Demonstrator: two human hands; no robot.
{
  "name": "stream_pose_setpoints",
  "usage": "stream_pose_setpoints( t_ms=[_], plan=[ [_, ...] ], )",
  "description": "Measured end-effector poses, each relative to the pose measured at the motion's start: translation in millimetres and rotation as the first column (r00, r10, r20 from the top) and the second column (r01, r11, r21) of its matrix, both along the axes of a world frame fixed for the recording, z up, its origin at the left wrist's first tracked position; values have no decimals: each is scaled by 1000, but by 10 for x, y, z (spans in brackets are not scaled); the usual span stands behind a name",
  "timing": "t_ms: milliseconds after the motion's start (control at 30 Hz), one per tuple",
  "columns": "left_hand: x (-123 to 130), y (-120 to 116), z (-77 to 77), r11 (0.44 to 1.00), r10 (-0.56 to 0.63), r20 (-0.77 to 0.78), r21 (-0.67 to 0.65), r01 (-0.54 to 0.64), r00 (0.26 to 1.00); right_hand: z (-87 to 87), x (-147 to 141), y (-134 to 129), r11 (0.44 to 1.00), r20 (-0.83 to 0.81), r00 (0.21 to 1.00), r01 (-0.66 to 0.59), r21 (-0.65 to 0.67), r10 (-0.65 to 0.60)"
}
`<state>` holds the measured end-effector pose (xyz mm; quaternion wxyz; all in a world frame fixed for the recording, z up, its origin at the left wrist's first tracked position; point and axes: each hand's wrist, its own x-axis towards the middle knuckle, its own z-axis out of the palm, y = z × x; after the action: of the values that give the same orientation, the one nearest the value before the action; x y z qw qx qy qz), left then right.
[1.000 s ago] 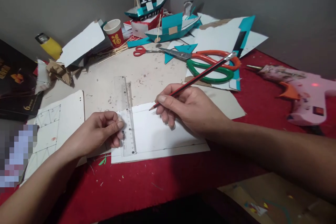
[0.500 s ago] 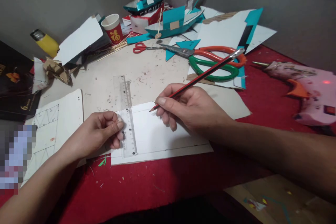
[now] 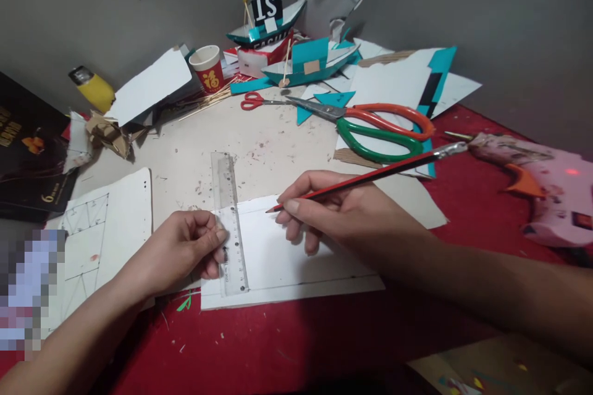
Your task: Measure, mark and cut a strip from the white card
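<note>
Head view: we see a clear ruler (image 3: 230, 197) lying flat across the left part of a white sheet (image 3: 278, 253), its far end poking past the sheet, on the red tabletop (image 3: 259, 345). Our left hand (image 3: 189, 244) has thumb and fingers pinched together on the ruler's left edge. Our right hand (image 3: 331, 210) has its grip closed around a red and black pencil (image 3: 393, 171), the tip close over the sheet; we cannot tell if it touches.

The ruler looks light, stiff and smooth, so it may slide, and it could snap if bent. We think the middle of its left edge is a good place to hold it. The pencil seems light and hard with a tip that breaks easily; low on the wood is best. The sheet looks thin and could crease, so we would hold it by the edges.

Behind the pencil lie big scissors (image 3: 337, 113), the nearest thing its back end might bump. A pink glue gun (image 3: 551, 163) sits to the right, a page of drawings (image 3: 127, 216) to the left, and a teal boat (image 3: 301, 78) farther back.
</note>
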<state>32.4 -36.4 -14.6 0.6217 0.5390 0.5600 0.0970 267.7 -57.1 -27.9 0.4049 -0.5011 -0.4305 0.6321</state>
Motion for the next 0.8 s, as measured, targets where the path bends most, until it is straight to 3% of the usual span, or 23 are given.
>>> stream_pose_setpoints(
  t_ms=[200,400,500,667,800],
  plan=[
    [15,-12,-2,1000,9,7,-20,-9,1000,47,-160,141,999,50,998,-42,17,41],
    [9,-17,-31,1000,10,20,-20,-10,1000,-95,-368,270,989,126,987,-111,95,99],
    [0,-12,-52,1000,16,26,-26,-16,1000,-147,-379,280,986,185,978,-119,118,96],
    [-22,-23,-63,999,16,35,-34,-15,999,-159,-361,274,949,269,960,-156,275,80],
    [-28,-27,-61,999,11,27,-34,-10,1000,-158,-369,261,940,287,954,-173,295,85]
  ],
)
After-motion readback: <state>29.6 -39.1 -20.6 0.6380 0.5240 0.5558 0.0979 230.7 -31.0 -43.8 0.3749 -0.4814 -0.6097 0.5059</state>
